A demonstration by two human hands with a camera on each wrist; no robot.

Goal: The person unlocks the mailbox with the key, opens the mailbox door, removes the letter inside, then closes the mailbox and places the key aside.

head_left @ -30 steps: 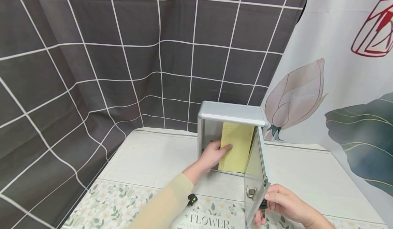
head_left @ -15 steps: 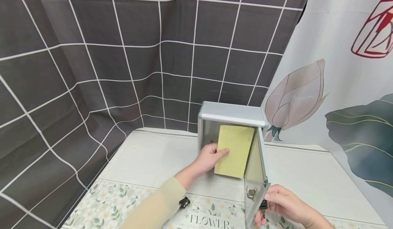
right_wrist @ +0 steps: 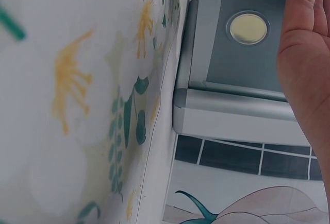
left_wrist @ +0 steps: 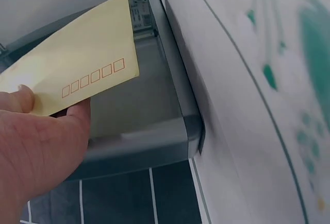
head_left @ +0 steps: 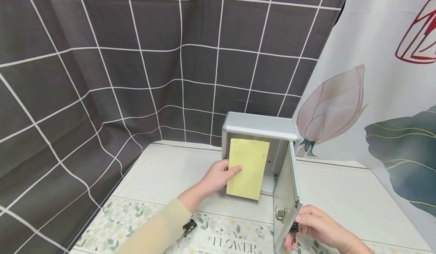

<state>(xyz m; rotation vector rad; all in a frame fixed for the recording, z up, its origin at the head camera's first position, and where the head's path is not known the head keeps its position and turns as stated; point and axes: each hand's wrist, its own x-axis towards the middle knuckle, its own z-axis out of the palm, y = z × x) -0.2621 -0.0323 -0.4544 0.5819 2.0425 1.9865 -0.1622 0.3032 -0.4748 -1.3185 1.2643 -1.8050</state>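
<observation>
A yellow envelope (head_left: 248,167) is upright just in front of the open silver metal box (head_left: 260,126). My left hand (head_left: 218,176) pinches it by its left edge, thumb over the front. In the left wrist view, a row of small red squares runs along the envelope (left_wrist: 93,38) near my left hand (left_wrist: 46,136). The box's hinged door (head_left: 285,193) stands swung out toward me. My right hand (head_left: 315,225) grips the door's free edge, beside a black key (head_left: 294,228) at the lock (head_left: 281,214). In the right wrist view, a pale round window (right_wrist: 248,28) shows beside my right hand (right_wrist: 309,59).
The box stands on a table covered with a white cloth (head_left: 184,163), floral along the front. A dark grid-patterned curtain (head_left: 153,68) hangs behind and to the left, a white flower-printed one (head_left: 340,133) at the right. A small black device (head_left: 189,226) sits by the left sleeve.
My left hand has drawn the envelope out of the box, leftward and toward me, baring the box's inner right side. The right hand and the door hold still.
</observation>
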